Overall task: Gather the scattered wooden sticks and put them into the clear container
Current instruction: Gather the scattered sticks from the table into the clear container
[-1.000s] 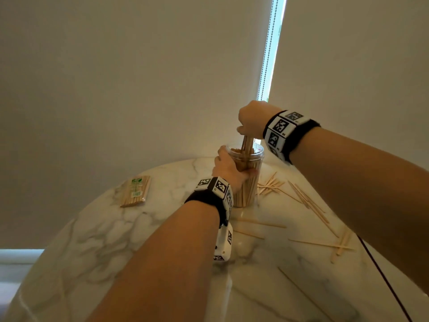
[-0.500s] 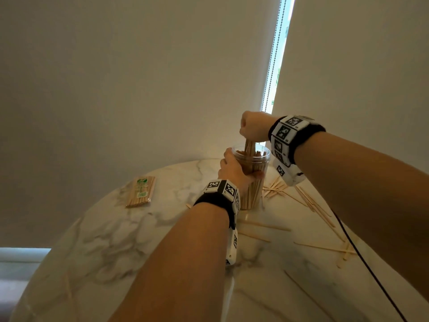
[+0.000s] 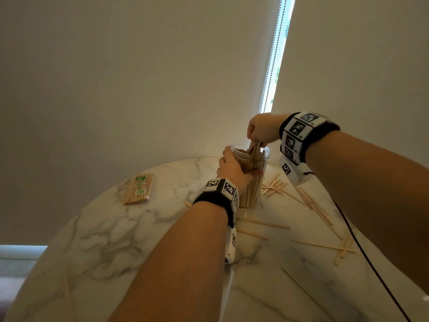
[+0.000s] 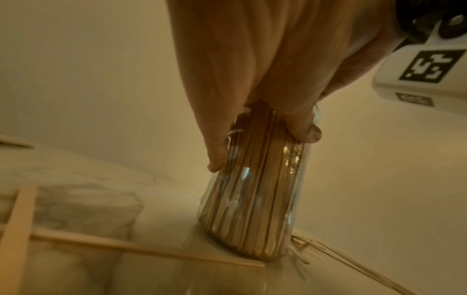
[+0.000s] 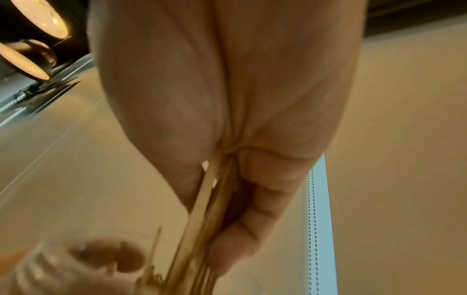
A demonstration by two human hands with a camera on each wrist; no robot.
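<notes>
Your left hand [image 3: 234, 169] wraps around the clear container [image 3: 254, 182], thumb and fingers curled on its wall, and the container stands upright on the marble table [image 3: 139, 240], packed with upright sticks. Your right hand [image 3: 263, 130] hovers right over the container's open mouth, fingers curled tight around a small bundle of sticks [image 3: 254, 146] whose lower ends dip in among the ones already inside. From the right wrist you see that bundle [image 5: 202, 215] pinched between thumb and fingers. Loose sticks [image 3: 311, 205] lie scattered across the table to the right of the container and in front of it, some crossing each other. Over on the left, well apart from the container, sits a wrapped pack of sticks [image 3: 139, 189] with a green label.
</notes>
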